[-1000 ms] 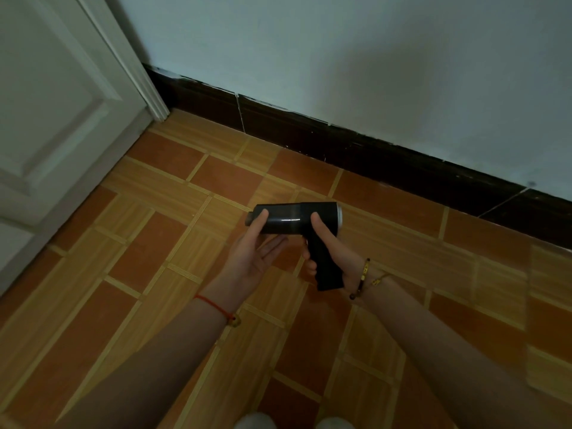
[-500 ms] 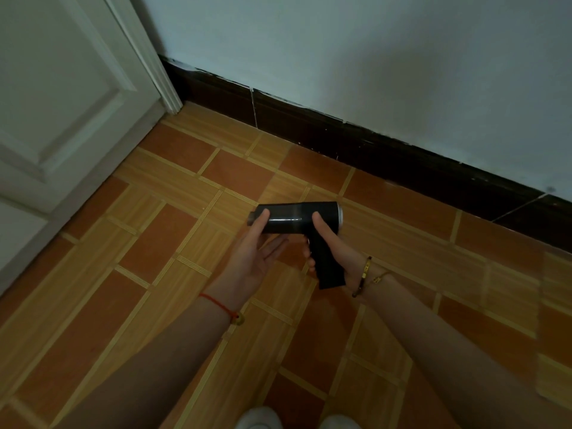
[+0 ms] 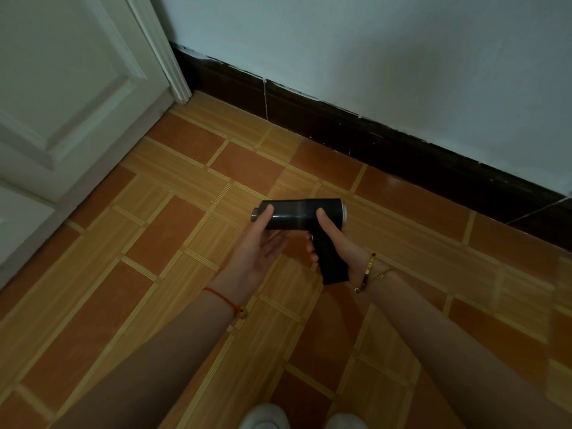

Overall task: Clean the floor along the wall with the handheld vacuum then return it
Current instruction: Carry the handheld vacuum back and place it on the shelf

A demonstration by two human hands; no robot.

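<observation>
Meanwhile the right hand grips the handheld vacuum by its handle, the left hand lying loosely open under its barrel.

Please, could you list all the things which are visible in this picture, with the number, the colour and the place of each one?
handheld vacuum: 1, black with a silver rear ring, held above the floor
door: 1, white, panelled, left
door frame: 1, white, between door and wall
wall: 1, pale, top
skirting: 1 strip, dark, at the wall's foot
floor: 1, orange and wood-pattern tiles
shoes: 2, white, bottom edge
string bracelet: 1, red, left wrist
gold bracelets: seemingly 2, right wrist
left hand: 1, thumb on the vacuum's front end, fingers straight beneath
right hand: 1, grips the vacuum's handle
</observation>
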